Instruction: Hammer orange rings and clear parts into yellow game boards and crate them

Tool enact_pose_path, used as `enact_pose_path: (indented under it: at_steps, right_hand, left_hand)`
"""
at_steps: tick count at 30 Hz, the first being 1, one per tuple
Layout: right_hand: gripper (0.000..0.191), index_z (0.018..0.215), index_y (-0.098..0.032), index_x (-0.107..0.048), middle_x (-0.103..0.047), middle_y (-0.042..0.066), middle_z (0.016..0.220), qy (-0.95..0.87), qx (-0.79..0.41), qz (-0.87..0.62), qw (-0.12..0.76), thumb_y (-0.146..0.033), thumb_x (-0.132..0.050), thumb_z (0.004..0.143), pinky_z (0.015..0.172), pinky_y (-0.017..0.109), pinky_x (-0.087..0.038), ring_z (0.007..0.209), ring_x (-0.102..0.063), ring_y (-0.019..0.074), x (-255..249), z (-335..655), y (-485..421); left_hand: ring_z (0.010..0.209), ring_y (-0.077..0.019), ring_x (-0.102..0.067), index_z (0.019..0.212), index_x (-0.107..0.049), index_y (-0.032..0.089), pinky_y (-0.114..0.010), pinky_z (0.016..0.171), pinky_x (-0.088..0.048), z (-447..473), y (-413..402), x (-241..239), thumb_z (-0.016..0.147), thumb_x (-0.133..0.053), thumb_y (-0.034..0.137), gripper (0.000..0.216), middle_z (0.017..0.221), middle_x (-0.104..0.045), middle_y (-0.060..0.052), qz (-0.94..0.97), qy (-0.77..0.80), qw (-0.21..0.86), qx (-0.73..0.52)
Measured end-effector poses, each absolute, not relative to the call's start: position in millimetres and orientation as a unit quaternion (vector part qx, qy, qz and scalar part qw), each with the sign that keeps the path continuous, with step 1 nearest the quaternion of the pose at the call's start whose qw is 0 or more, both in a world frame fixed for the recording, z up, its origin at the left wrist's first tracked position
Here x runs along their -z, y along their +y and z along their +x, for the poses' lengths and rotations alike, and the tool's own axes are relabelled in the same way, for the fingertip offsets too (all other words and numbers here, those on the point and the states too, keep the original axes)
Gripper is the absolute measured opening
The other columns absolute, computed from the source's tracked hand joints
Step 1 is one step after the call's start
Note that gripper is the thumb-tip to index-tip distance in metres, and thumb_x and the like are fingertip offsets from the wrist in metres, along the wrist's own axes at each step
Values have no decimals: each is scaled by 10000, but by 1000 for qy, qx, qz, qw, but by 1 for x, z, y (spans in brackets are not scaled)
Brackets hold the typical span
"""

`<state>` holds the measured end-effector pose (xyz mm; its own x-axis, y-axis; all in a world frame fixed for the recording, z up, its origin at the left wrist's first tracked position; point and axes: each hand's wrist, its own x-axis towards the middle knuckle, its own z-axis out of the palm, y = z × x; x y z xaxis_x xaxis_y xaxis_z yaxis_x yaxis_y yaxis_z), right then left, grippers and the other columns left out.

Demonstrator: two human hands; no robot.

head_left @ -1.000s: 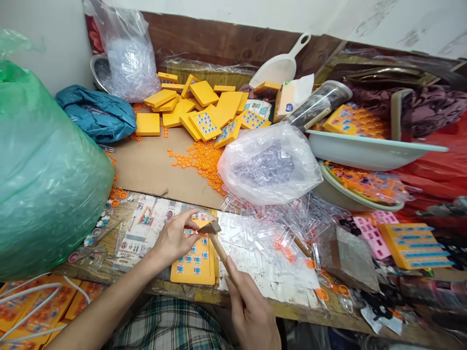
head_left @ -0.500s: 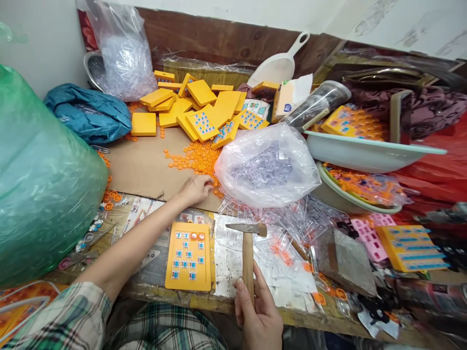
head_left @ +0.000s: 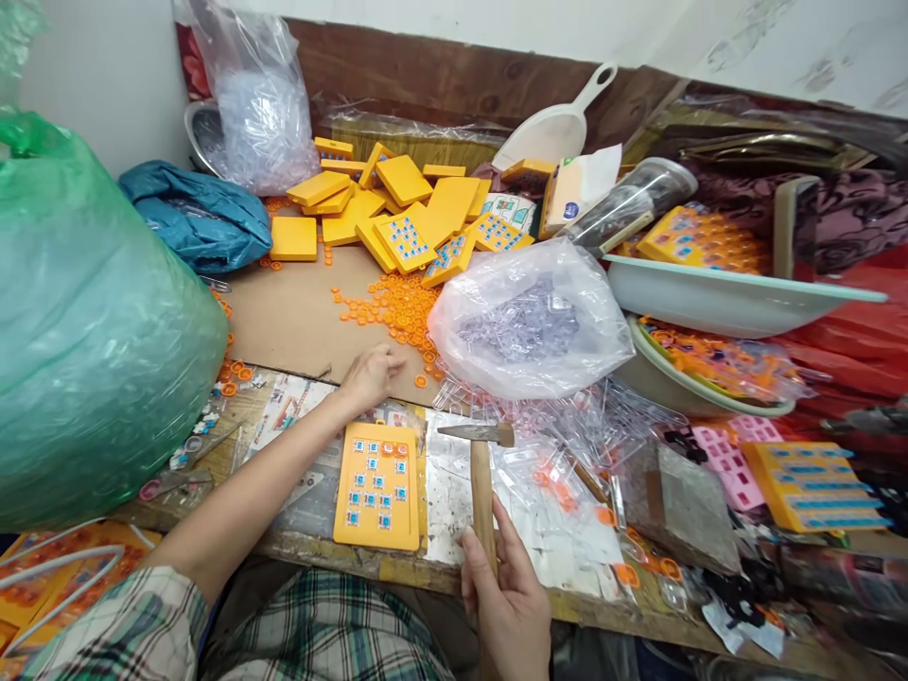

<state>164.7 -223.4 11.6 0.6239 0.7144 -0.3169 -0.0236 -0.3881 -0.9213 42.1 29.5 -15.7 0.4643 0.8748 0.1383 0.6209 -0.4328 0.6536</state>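
A yellow plastic panel (head_left: pixel 378 486) with small blue squares and a few orange caps lies flat at the bench's near edge. My left hand (head_left: pixel 370 373) is stretched out beyond it, fingers curled and pinched near the scattered orange caps (head_left: pixel 397 308); what they hold is too small to make out. My right hand (head_left: pixel 508 600) grips the wooden handle of a small hammer (head_left: pixel 480 465), whose metal head hovers just right of the panel.
A heap of yellow panels (head_left: pixel 397 210) lies at the back. A clear bag of transparent pieces (head_left: pixel 526 323) sits centre right, a big green bag (head_left: pixel 92 322) on the left, a blue bag (head_left: pixel 199 214) behind. Basins (head_left: pixel 716 301) and loose clear parts crowd the right.
My left hand left the panel, reached out to the orange caps, then drew back slightly. The hammer swung off the panel and now stands upright to its right.
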Motion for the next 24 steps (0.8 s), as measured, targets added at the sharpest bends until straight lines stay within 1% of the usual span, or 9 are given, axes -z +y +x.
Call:
enact_pose_path:
  at_steps: [3,8,11,14,17,18,20,22,24]
  right_hand:
    - [670,1340,-191,-523,-443,-73,460,-233,-357,-745,513,-447,-681,742,384,204,-326,401,-353,87,-12,161,-223]
    - [718,1363,-201,-493,-475,-62,513,-222,-375,-735,520,-467,-692,727,365,197,-303,413,-363,85,-9,162,-221]
    - [734,1374,-193,-479,-471,-66,505,-229,-385,-732,513,-481,-687,731,362,198,-316,415,-381,92,-9,164,-221]
    - [693,1384,-187,-468,-554,-41,551,-265,-375,-742,488,-466,-654,777,383,216,-370,414,-404,97,-8,166,-227]
    - [540,1326,-222,-545,-696,33,795,-367,-300,-749,462,-391,-628,820,531,261,-499,554,-574,142,-3,165,-236]
    - [480,1295,-238,-576,-711,53,919,-420,-265,-739,455,-354,-621,831,625,283,-529,675,-634,172,-2,165,-238]
    - [420,1283,-270,-584,-680,65,1108,-524,-208,-703,433,-264,-583,863,774,308,-525,900,-656,208,0,164,-239]
    - [464,1343,-297,-513,-670,60,1110,-599,-185,-668,400,-177,-527,895,786,292,-512,933,-648,189,-1,163,-237]
    - [529,1395,-310,-434,-670,55,1038,-636,-169,-650,380,-122,-497,905,728,262,-506,862,-649,162,-3,162,-233]
  left_hand:
    - [811,-173,-628,959,-732,206,-278,769,-512,34,32,11,778,-623,134,224,874,-692,-39,793,489,276,-237]
    - [966,-228,-598,854,-749,174,-336,882,-488,33,41,7,757,-666,164,128,914,-679,-74,790,494,273,-241]
    - [979,-215,-593,894,-735,178,-336,907,-479,34,39,5,779,-630,138,161,927,-675,-64,796,474,282,-248]
    - [936,-193,-606,976,-693,180,-334,895,-487,25,20,-1,775,-618,111,225,912,-680,-46,795,462,295,-259]
    - [899,-169,-621,1127,-594,177,-311,857,-505,5,-21,-8,792,-597,129,338,948,-672,-42,791,442,317,-280]
    - [903,-167,-622,1159,-563,182,-312,859,-504,-2,-35,-9,805,-585,143,356,959,-667,-43,790,429,327,-292]
    - [913,-173,-623,1182,-528,195,-333,875,-498,-13,-61,-9,822,-570,164,364,961,-661,-44,788,410,339,-309]
    - [911,-184,-626,1189,-517,209,-354,881,-496,-18,-77,-5,828,-567,172,366,950,-661,-47,784,410,340,-318]
    - [904,-190,-630,1205,-510,218,-361,875,-502,-19,-81,0,826,-578,180,386,941,-666,-46,779,418,340,-321]
